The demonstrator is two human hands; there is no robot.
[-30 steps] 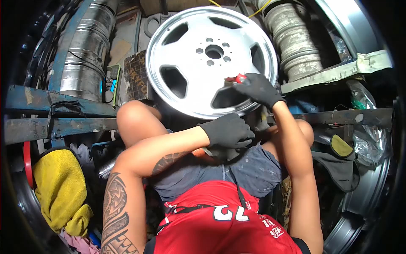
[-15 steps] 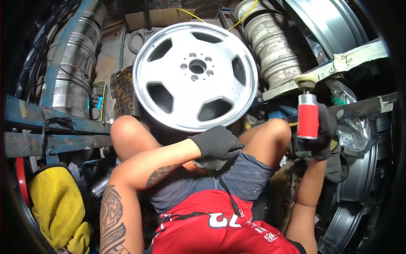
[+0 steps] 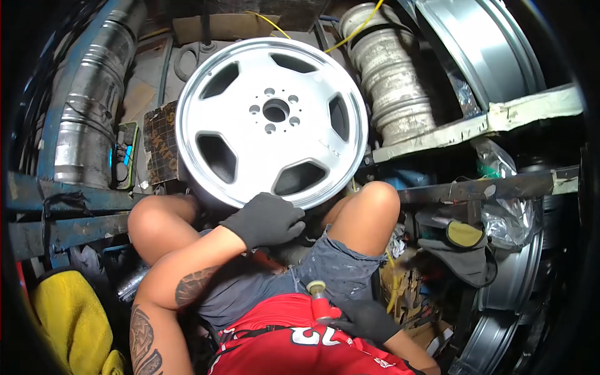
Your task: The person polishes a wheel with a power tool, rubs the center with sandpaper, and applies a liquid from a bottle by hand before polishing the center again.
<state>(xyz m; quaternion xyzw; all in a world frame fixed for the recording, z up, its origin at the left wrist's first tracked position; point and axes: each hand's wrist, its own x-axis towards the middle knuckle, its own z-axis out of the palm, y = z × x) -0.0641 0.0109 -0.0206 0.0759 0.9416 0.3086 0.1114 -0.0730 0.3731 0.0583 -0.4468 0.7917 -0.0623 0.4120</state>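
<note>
A large silver alloy wheel [image 3: 250, 153] with wide spokes stands tilted in front of my knees. My left hand [image 3: 265, 220], in a dark glove, is at the wheel's near rim with its fingers curled; whether they hold anything is hidden. Down against my red shirt, my gloved right hand [image 3: 369, 320] is closed around a small red power polisher [image 3: 323, 307]. A pale yellow round pad [image 3: 316, 287] tops the polisher, which points up toward my lap.
Stacked metal wheel barrels stand at the left [image 3: 87, 134] and right [image 3: 397, 87]. Metal rack bars [image 3: 475, 187] run along both sides. A yellow towel [image 3: 72, 319] hangs at lower left. A grey cap-like item [image 3: 462, 244] and clear plastic [image 3: 509, 222] hang at right.
My right hand has come down and inward with the polisher, from the right rack to my shirt. My left hand has shifted left and up to the rim. The whole view has shifted slightly.
</note>
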